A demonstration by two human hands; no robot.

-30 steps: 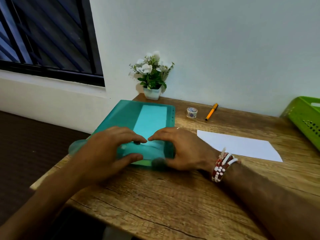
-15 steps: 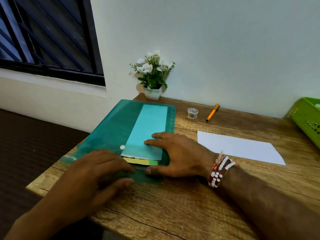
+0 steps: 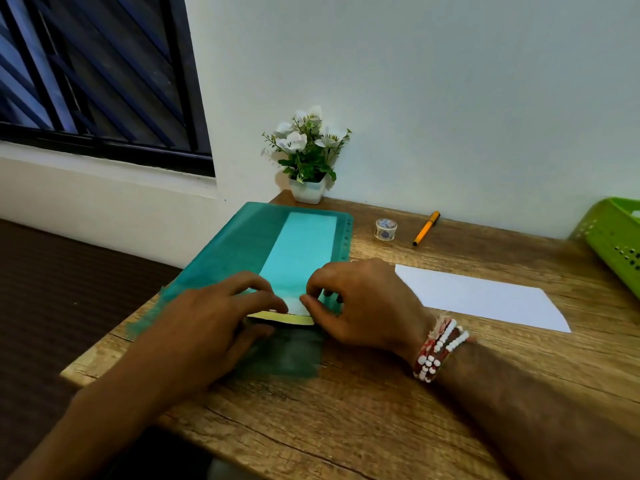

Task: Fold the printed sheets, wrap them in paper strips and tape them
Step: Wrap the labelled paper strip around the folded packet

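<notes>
Found green translucent folder lying flat at the left end of wooden table, its far edge near a small potted plant by the wall. Noted printed sheets inside the folder, visible through the cover as a paler teal band, with the near end sticking out of the opening and showing a yellow edge.

Observed left hand over that near end, with fingers bent and close together, tips on top of the sheets, thumb tucked under the edge on the loose folder flap. Observed right hand at the right corner of the same end, pinching the sheets between thumb and curled forefinger. Could not make out the other fingers, folded behind. Recorded beaded bracelets on the right wrist.

Logged further right: a white paper strip flat on the table, just beside the right hand. Logged behind it, near the wall, a tape roll and an orange pen, close together but apart. Noted green basket at the far right edge, partly out of view.
</notes>
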